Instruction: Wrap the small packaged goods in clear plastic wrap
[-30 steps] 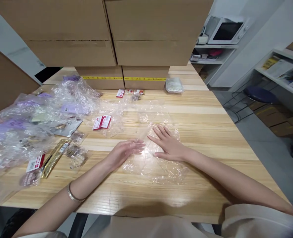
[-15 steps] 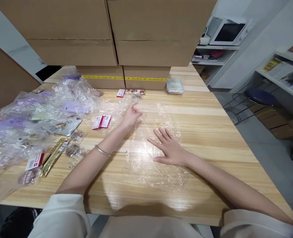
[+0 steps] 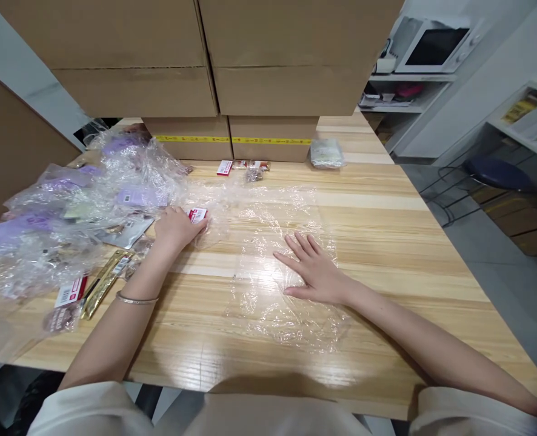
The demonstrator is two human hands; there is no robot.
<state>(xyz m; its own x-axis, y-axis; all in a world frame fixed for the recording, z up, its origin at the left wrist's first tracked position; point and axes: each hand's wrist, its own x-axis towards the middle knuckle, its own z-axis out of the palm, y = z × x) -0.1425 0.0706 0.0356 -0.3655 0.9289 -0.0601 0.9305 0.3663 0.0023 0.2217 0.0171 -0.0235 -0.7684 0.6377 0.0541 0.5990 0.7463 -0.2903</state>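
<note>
Clear plastic film (image 3: 277, 284) lies spread near the middle of the table (image 3: 386, 242), toward the near edge, crinkled and catching glare. Right hand (image 3: 316, 272) rests flat on it, palm down, fingers (image 3: 298, 245) splayed and released, holding nothing, only pressing the sheet to the wood. Left hand (image 3: 174, 229) has changed place: half a second ago it was stretched toward the far edge, above the film's far side; a second ago it sat just beside the right hand at the film. Now it has drawn back and leftward and is set down over the red-and-white packet (image 3: 197, 214), which lies left of the film, between it and the heap of clear bags (image 3: 68, 224) along the left edge. Fingers of this hand curl over the packet and touch it; whether they have closed a grip on it cannot be told, since the palm hides most of the packet. Right hand has not shifted across the three pictures, so the film has stayed pinned. Judgement: the left hand's attention has passed from the film to the packet, with the sheet kept flat and ready beneath the other hand. A gold stick packet (image 3: 102, 284) lies near the left wrist. Stacked cardboard boxes (image 3: 205, 60) stand along the far edge, with more small red packets (image 3: 225, 168) just before them.
</note>
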